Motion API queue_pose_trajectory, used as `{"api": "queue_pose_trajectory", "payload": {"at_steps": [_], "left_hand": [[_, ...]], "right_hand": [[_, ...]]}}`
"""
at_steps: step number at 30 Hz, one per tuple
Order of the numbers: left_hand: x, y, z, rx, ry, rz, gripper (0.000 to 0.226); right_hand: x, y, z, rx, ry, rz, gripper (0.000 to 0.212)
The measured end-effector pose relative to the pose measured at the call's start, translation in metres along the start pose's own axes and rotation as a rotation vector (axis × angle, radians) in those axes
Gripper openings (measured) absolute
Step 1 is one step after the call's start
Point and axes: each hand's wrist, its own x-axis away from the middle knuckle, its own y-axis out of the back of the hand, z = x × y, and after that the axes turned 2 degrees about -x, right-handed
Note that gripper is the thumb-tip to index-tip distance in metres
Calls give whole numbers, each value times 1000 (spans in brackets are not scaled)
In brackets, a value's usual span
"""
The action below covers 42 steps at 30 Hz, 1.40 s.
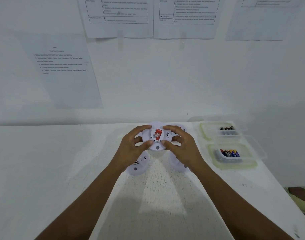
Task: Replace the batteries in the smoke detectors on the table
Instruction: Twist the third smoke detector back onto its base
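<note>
White table [165,205]: L hand [131,148] & R hand [182,147] fingers clamp smoke detector [157,135]; far tub [202,134] & near tub [234,168] hold batteries [229,153].

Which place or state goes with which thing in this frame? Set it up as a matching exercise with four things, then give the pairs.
Things:
1. red-sticker detector
2. left detector
3. near box
4. far box

Places or states:
A. holds dark batteries
B. on the table, partly hidden by the left hand
C. gripped by the left hand and right hand
D. holds blue and red batteries

Pairs: 1-C, 2-B, 3-D, 4-A.
</note>
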Motion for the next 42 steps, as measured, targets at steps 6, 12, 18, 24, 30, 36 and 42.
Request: {"api": "queue_pose_trajectory", "payload": {"at_steps": [6, 12, 18, 24, 30, 36, 42], "left_hand": [[0, 1, 2, -7, 2, -5, 44], [0, 1, 2, -2, 2, -1, 44], [-2, 1, 2, -14, -5, -4, 45], [0, 2, 2, -11, -11, 3, 45], [2, 3, 4, -3, 3, -2, 47], [3, 6, 6, 8, 22, 6, 50], [1, 16, 12, -10, 20, -2, 51]], "right_hand": [[0, -1, 0, -7, -4, 4, 39], [1, -1, 1, -3, -4, 2, 39], [-1, -1, 0, 19, 17, -8, 39], [0, -1, 0, 16, 13, -8, 39], [2, -3, 2, 13, 16, 4, 43], [0, -5, 2, 22, 45, 23, 47], [-3, -18, 1, 16, 74, 6, 47]]}}
